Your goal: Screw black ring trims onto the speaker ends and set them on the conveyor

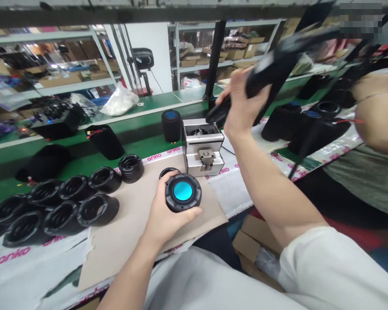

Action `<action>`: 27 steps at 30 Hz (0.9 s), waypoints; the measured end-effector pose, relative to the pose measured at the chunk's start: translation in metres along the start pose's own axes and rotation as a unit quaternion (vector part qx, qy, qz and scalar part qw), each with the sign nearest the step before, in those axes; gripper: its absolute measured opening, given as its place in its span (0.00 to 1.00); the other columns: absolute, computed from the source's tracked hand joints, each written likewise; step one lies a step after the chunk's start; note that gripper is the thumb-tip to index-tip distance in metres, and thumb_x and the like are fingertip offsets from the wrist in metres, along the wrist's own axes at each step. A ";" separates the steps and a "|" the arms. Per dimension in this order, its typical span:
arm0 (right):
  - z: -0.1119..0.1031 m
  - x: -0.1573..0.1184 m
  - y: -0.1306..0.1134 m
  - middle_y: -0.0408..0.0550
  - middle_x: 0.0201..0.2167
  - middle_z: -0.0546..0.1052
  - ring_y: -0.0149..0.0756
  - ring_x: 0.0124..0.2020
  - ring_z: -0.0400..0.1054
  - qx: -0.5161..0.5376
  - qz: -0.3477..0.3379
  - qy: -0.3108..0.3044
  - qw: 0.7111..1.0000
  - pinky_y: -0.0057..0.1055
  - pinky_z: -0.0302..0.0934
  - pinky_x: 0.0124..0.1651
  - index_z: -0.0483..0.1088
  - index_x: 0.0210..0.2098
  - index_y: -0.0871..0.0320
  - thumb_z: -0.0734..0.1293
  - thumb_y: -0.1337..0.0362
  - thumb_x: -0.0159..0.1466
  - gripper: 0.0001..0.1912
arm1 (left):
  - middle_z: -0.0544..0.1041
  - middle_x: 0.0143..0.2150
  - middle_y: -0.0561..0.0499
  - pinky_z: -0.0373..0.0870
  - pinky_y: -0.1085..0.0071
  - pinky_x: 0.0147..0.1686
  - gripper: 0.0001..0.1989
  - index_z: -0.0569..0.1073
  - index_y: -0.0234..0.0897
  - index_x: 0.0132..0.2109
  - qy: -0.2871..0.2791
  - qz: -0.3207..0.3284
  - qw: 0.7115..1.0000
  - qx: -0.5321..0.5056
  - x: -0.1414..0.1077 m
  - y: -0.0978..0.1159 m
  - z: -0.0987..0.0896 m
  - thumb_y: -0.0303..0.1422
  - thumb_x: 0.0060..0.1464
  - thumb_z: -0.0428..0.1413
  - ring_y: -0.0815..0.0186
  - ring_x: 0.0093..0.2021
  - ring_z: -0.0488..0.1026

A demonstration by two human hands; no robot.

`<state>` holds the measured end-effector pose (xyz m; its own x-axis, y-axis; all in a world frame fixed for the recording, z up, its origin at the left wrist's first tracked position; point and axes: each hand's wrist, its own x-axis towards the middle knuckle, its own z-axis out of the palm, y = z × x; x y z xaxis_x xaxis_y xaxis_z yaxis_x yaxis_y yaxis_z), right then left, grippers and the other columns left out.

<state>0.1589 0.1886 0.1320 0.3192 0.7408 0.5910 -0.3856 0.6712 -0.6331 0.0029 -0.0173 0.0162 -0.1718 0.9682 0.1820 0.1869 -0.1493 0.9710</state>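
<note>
Both hands were well apart. The left hand (164,219) was wrapped around a round black speaker end with a shiny blue middle (183,193), holding it just above a flat brown card sheet (132,245). The right hand (242,103) gripped a long black tool (271,71) up near a silver metal box (203,146). The round black piece looked light and quite stiff. Its smooth blue face might be slippery, so its bumpy black edge seemed the best place to hold. Many black rubbery rings (73,211) sat in a group on the green table (123,148). Another person's arm (375,107) reached in at the right, near tall black cylinders (317,133).
</note>
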 end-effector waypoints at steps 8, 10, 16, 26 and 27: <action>-0.015 -0.021 -0.020 0.38 0.17 0.66 0.32 0.14 0.59 0.035 0.080 -0.074 0.993 0.32 0.56 0.15 0.65 0.29 0.52 0.73 0.29 0.61 0.33 | 0.77 0.65 0.39 0.79 0.55 0.59 0.44 0.71 0.40 0.64 0.028 0.022 0.999 0.035 -0.003 -0.004 -0.002 0.39 0.40 0.77 0.46 0.63 0.80; -0.015 -0.033 -0.019 0.39 0.17 0.67 0.32 0.13 0.59 0.020 0.141 -0.131 0.981 0.31 0.53 0.14 0.66 0.30 0.53 0.72 0.24 0.59 0.37 | 0.78 0.65 0.39 0.80 0.56 0.57 0.43 0.72 0.40 0.63 0.035 0.028 0.998 0.038 -0.004 -0.004 -0.002 0.39 0.40 0.77 0.47 0.61 0.81; -0.020 -0.049 0.014 0.39 0.16 0.66 0.32 0.12 0.59 -0.017 0.124 -0.137 0.983 0.29 0.49 0.12 0.65 0.30 0.53 0.70 0.21 0.59 0.39 | 0.79 0.64 0.41 0.79 0.58 0.58 0.43 0.72 0.41 0.64 0.030 0.037 0.998 0.032 -0.004 -0.005 -0.003 0.40 0.41 0.78 0.50 0.61 0.81; -0.008 -0.054 -0.047 0.40 0.18 0.65 0.31 0.15 0.59 0.068 0.170 -0.156 0.971 0.29 0.56 0.14 0.69 0.33 0.56 0.70 0.31 0.67 0.32 | 0.79 0.64 0.41 0.78 0.57 0.59 0.45 0.71 0.41 0.64 0.025 0.042 0.998 0.032 -0.003 -0.006 -0.003 0.42 0.40 0.79 0.49 0.62 0.81; 0.000 -0.052 -0.063 0.40 0.20 0.64 0.31 0.17 0.61 0.091 0.143 -0.182 0.969 0.28 0.59 0.16 0.70 0.35 0.56 0.69 0.34 0.69 0.30 | 0.78 0.64 0.40 0.78 0.57 0.60 0.45 0.71 0.41 0.64 0.022 0.041 0.999 0.029 -0.002 -0.006 -0.003 0.42 0.40 0.79 0.49 0.62 0.80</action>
<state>0.1662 0.1075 0.1409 -0.1359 0.8150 0.5633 -0.5706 0.4004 -0.7170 -0.0006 -0.0189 0.0106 -0.1955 0.9434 0.2678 0.2568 -0.2143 0.9424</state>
